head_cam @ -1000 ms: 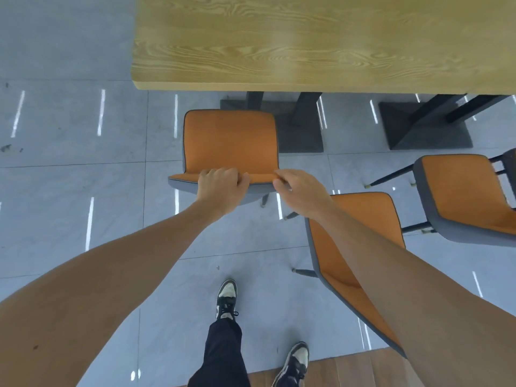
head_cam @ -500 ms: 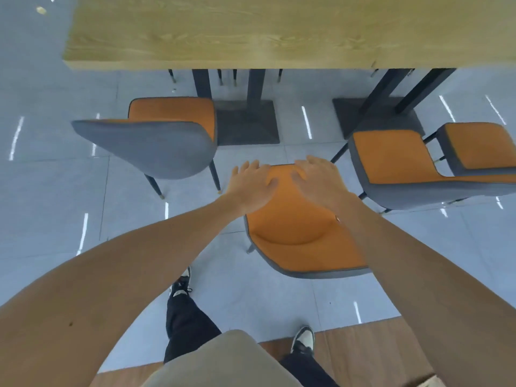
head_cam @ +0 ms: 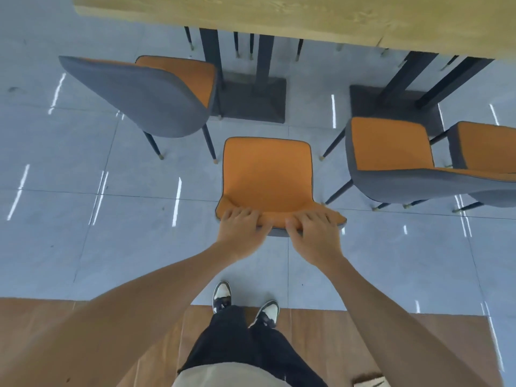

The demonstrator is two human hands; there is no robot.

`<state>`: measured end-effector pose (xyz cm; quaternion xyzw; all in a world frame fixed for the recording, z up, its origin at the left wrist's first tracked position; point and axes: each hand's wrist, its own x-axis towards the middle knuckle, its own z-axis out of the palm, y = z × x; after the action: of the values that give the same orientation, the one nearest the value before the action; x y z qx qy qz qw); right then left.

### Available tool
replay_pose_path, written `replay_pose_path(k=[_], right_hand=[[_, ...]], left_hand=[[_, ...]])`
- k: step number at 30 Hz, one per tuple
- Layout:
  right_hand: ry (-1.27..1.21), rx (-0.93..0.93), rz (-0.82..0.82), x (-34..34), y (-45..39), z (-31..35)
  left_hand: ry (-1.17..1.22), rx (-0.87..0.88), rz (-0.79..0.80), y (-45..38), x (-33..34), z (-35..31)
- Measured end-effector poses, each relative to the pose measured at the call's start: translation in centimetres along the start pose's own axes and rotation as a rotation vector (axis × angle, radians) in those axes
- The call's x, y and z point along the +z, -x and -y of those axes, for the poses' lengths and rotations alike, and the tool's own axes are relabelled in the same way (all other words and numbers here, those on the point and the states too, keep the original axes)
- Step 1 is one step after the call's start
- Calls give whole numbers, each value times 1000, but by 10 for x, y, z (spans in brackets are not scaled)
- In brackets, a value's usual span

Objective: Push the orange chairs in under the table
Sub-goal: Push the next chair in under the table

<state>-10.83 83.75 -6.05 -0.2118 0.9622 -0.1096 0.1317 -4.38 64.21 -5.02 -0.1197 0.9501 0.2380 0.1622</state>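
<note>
Open tiled floor (head_cam: pixel 252 129) is seen between the middle chair (head_cam: pixel 266 174) and the table edge (head_cam: pixel 279 22). That lane is flanked by the left chair (head_cam: pixel 145 93) and the right chair (head_cam: pixel 396 169); ahead it is blocked by the table pedestal (head_cam: pixel 252 99).

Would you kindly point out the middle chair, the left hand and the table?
middle chair (head_cam: pixel 266 174), head view, centre of its orange seat.
left hand (head_cam: pixel 239 231), head view, back of the hand.
table (head_cam: pixel 321 15), head view, bare wooden top near the front edge.
</note>
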Motion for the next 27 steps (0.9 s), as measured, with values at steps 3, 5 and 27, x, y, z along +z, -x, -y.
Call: replay_pose_path(k=[3,5,27], right_hand=[[13,-21,-114,13,-7,0],[30,-28,-190,13,-22,5],[59,-61,-402,-31,-377,67]], left_hand=[[-65,16,-75,-4,10,14],[-97,-42,-66,-19,9,19],[-173,-9,-194,-344,-157,110]])
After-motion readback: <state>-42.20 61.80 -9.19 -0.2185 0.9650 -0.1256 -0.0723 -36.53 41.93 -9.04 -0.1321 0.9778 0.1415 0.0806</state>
